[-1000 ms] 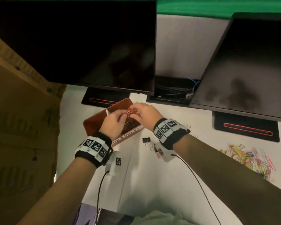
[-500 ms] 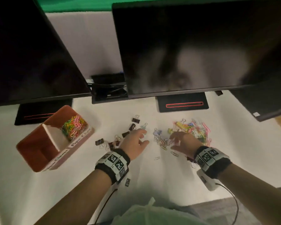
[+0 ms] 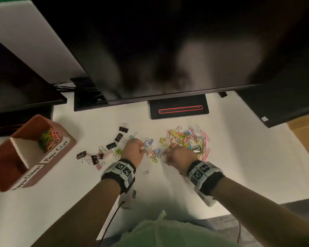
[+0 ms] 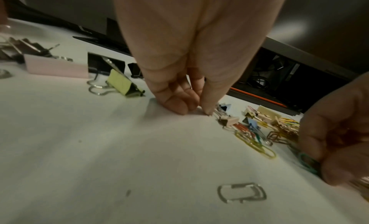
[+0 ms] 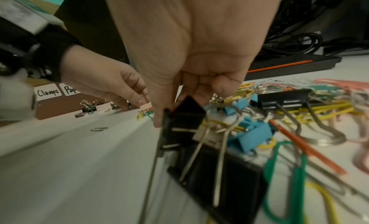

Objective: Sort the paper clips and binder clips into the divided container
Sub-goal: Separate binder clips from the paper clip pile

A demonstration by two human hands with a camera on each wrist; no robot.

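From the head view we are lowering both hands into the clip pile [image 3: 184,141] on the white desk [image 3: 239,166], the divided container [image 3: 28,150] sitting far left. At the left wrist, our left hand [image 4: 187,78] is pinching its fingertips down beside a binder clip. At the right wrist, our right hand [image 5: 191,66] is curling around a black binder clip [image 5: 183,116].

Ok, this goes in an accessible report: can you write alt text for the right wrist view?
The right hand pinches a black binder clip above a white desk, beside a heap of coloured paper clips and binder clips. Behind it, the left hand reaches down near the brown container.
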